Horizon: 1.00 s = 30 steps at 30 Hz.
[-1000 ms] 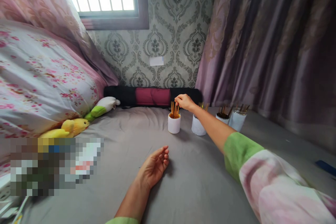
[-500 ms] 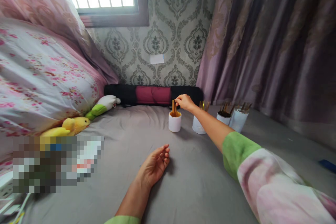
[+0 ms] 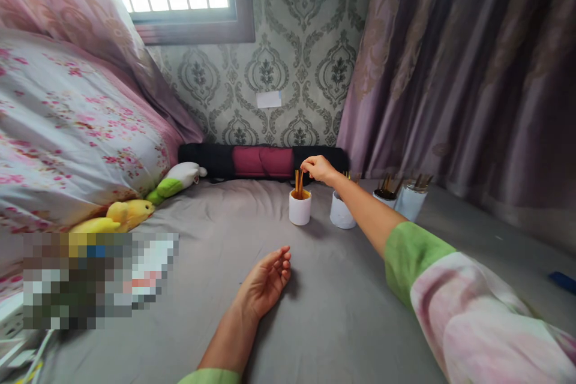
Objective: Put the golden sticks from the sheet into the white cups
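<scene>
My right hand (image 3: 318, 168) is above a small white cup (image 3: 299, 210), thumb and fingers pinched on the top of a thin brown stick (image 3: 302, 181). The lower end of that stick is inside the cup, where several similar sticks (image 3: 297, 183) stand upright. My left hand (image 3: 267, 283) lies on the grey sheet nearer to me, palm turned partly up, fingers loosely curled and nothing in it. Behind my right forearm is a second white cup (image 3: 342, 214), its sticks mostly hidden by the arm.
Two more white containers with sticks, a short one (image 3: 384, 198) and a taller one (image 3: 410, 201), stand farther right on the grey sheet (image 3: 216, 240). A black and red roll (image 3: 263, 162) lies along the wall. Plush toys (image 3: 130, 215) line the left side.
My right hand has risen slightly and shifted a little to the right, still pinching at the stick. The left hand has stayed put.
</scene>
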Available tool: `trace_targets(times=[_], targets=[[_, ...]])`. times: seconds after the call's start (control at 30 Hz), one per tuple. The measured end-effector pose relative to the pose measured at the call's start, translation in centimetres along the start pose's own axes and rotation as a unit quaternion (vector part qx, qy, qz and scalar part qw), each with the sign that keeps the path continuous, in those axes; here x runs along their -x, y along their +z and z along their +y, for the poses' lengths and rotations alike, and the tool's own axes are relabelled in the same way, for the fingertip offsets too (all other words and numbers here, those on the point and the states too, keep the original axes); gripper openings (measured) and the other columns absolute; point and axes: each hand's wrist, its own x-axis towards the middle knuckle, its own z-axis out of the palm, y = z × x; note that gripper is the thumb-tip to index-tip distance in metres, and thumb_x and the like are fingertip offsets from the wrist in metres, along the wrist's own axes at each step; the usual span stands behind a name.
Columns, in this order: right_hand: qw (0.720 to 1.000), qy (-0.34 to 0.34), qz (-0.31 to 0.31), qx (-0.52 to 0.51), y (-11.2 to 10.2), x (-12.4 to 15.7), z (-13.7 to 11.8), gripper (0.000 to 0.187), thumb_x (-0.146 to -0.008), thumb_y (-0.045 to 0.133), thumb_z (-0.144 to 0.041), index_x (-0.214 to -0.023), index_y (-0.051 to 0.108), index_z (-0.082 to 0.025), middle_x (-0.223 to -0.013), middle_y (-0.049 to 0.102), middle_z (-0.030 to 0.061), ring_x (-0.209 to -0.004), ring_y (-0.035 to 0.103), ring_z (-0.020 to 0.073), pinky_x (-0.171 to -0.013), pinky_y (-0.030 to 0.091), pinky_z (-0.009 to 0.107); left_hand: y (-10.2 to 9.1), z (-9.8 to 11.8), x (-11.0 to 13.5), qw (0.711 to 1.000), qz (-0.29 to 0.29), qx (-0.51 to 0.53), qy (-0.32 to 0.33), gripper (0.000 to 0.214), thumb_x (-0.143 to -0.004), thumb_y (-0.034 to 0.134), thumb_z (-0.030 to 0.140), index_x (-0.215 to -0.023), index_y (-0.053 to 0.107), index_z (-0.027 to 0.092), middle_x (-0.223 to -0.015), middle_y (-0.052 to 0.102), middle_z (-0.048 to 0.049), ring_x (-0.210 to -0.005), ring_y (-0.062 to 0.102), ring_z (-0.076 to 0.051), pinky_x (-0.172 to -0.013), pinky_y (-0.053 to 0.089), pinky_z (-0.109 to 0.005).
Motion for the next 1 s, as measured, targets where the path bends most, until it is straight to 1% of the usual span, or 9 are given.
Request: trace_targets(times=[0.1,0.2,0.3,0.37,0.5,0.6,0.73,0.83,1.0], targets=[[0.999,-0.017,-0.029,0.022,0.0,0.0,-0.3,0.02,-0.073,0.045,-0.021,-0.078,0.064,-0.015,-0.072,0.063,0.0018,-0.042,0.047,0.0042,-0.041,0.037,0.014,0.0,0.0,0.0,1.0,-0.001,-0.002,0.0,0.017,-0.072,0.055,0.01,-0.089,0.055,0.008,-0.07,0.056,-0.0046,-0.055,0.051,-0.006,-0.047,0.043,-0.015],[0.996,-0.03,-0.044,0.071,0.2,0.0,-0.4,0.02,-0.074,0.046,-0.021,-0.077,0.065,-0.016,-0.07,0.064,0.0017,-0.048,0.052,0.0068,-0.048,0.04,0.016,0.0,0.0,0.0,1.0,-0.004,-0.003,0.0,0.017,-0.072,0.054,0.01,-0.089,0.055,0.008,-0.07,0.057,-0.0045,-0.055,0.051,-0.006,-0.048,0.043,-0.016],[0.993,-0.04,-0.023,0.11,0.3,-0.2,-0.5,0.021,-0.075,0.046,-0.022,-0.078,0.066,-0.018,-0.074,0.065,0.0016,-0.058,0.056,0.0093,-0.055,0.041,0.017,-0.1,0.1,0.0,1.0,-0.008,-0.001,0.0,0.016,-0.072,0.054,0.011,-0.088,0.055,0.008,-0.07,0.057,-0.0047,-0.055,0.052,-0.006,-0.048,0.044,-0.016],[0.991,-0.044,-0.01,0.122,0.2,-0.5,-0.6,0.021,-0.075,0.045,-0.023,-0.078,0.066,-0.018,-0.076,0.065,0.0017,-0.062,0.057,0.0102,-0.056,0.04,0.017,-0.1,0.1,-0.1,1.0,-0.011,0.0,0.0,0.016,-0.072,0.055,0.011,-0.088,0.055,0.008,-0.071,0.057,-0.0048,-0.055,0.052,-0.006,-0.049,0.044,-0.016],[0.989,-0.045,-0.015,0.137,0.1,-0.7,-0.6,0.021,-0.075,0.047,-0.024,-0.079,0.067,-0.019,-0.077,0.065,0.0017,-0.067,0.057,0.0111,-0.058,0.04,0.017,-0.1,0.0,-0.2,1.0,-0.009,-0.001,0.001,0.016,-0.071,0.056,0.011,-0.087,0.055,0.008,-0.071,0.056,-0.0049,-0.055,0.051,-0.006,-0.048,0.043,-0.016],[0.989,-0.038,-0.009,0.146,0.4,-0.4,-0.4,0.021,-0.073,0.049,-0.028,-0.081,0.067,-0.022,-0.08,0.065,0.0011,-0.071,0.057,0.0126,-0.061,0.041,0.019,-0.1,0.0,-0.2,1.0,-0.005,-0.002,-0.001,0.018,-0.071,0.056,0.011,-0.088,0.055,0.008,-0.071,0.056,-0.0046,-0.055,0.051,-0.006,-0.048,0.043,-0.016],[0.988,-0.018,0.033,0.148,0.9,-0.1,-0.3,0.02,-0.072,0.052,-0.033,-0.083,0.067,-0.026,-0.083,0.065,0.0006,-0.079,0.058,0.0153,-0.065,0.041,0.022,0.0,0.0,0.0,1.0,-0.008,0.001,-0.003,0.016,-0.071,0.056,0.011,-0.087,0.055,0.008,-0.071,0.056,-0.0044,-0.055,0.051,-0.006,-0.048,0.043,-0.016],[0.987,0.001,0.057,0.149,1.1,0.1,-0.4,0.019,-0.071,0.053,-0.033,-0.083,0.067,-0.028,-0.086,0.065,0.0001,-0.083,0.057,0.0163,-0.067,0.041,0.023,0.0,0.1,0.0,1.0,-0.007,0.001,-0.002,0.015,-0.072,0.055,0.011,-0.087,0.056,0.008,-0.07,0.056,-0.0047,-0.055,0.051,-0.006,-0.048,0.043,-0.016],[0.986,0.017,0.071,0.152,1.1,0.2,-0.4,0.017,-0.07,0.054,-0.03,-0.082,0.066,-0.029,-0.088,0.064,-0.0003,-0.083,0.057,0.0165,-0.068,0.042,0.025,-0.1,0.1,0.0,1.0,-0.005,0.0,-0.002,0.016,-0.072,0.055,0.011,-0.087,0.056,0.008,-0.071,0.056,-0.0047,-0.055,0.051,-0.006,-0.048,0.043,-0.016]])
